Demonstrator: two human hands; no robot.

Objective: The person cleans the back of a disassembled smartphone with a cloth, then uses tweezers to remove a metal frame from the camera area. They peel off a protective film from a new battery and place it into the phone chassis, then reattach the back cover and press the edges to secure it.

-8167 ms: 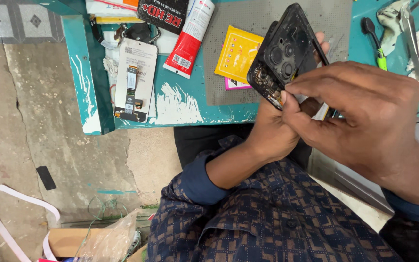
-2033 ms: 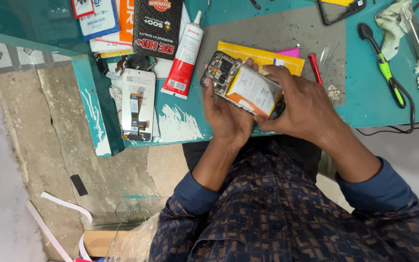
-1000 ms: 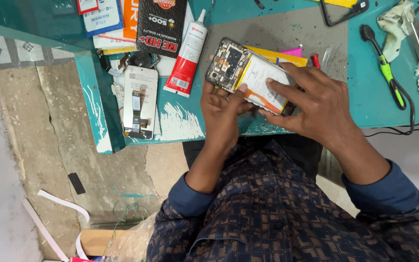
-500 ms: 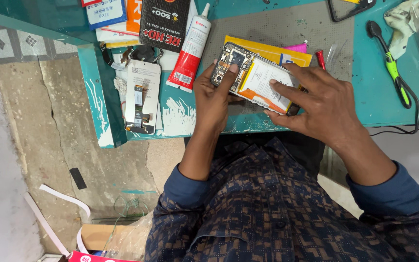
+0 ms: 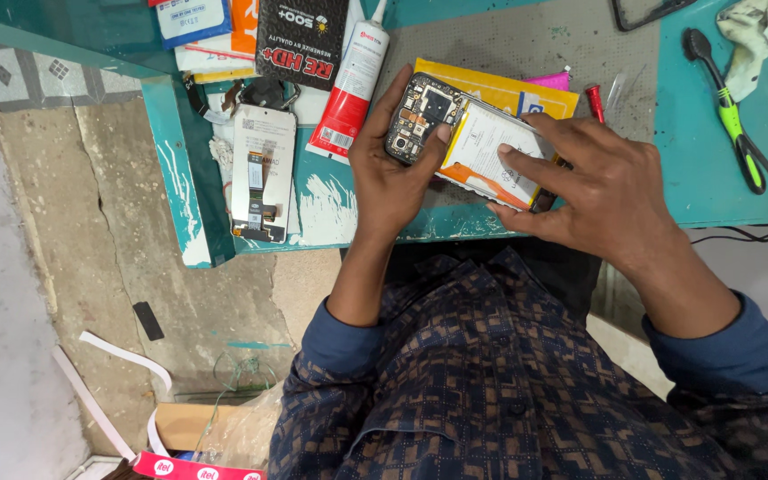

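At nine o'clock from my hands, a white rectangular phone display panel with a dark flex ribbon down its back (image 5: 263, 172) lay face down on the teal work surface (image 5: 704, 191), near the chipped front edge, probably parked there out of the way. Just beside it at its two o'clock lay a red and white adhesive tube (image 5: 351, 84), its nozzle pointing toward twelve, and a black glossy packet (image 5: 302, 40) sat at the tube's ten o'clock.

My left hand (image 5: 393, 169) cupped the camera end of the opened phone body with its bare circuit board and white battery (image 5: 468, 142), thumb pressed on the edge of the board. That grip was narrow and closed around the phone, which I judged kept it steady over the front of the surface rather than flat on it.

My right hand (image 5: 593, 191) held the other end, fingers (image 5: 535, 164) spread flat across the battery and its orange corner, the palm wrapped under the lower edge: a firm hold, not open.

Under the phone, at twelve o'clock, lay a yellow flat pouch (image 5: 500, 89) with a small red-tipped tool (image 5: 596, 102) beside it. Farther toward three o'clock rested a green and black handled tool with a black cord (image 5: 729, 111), well apart from my hands.
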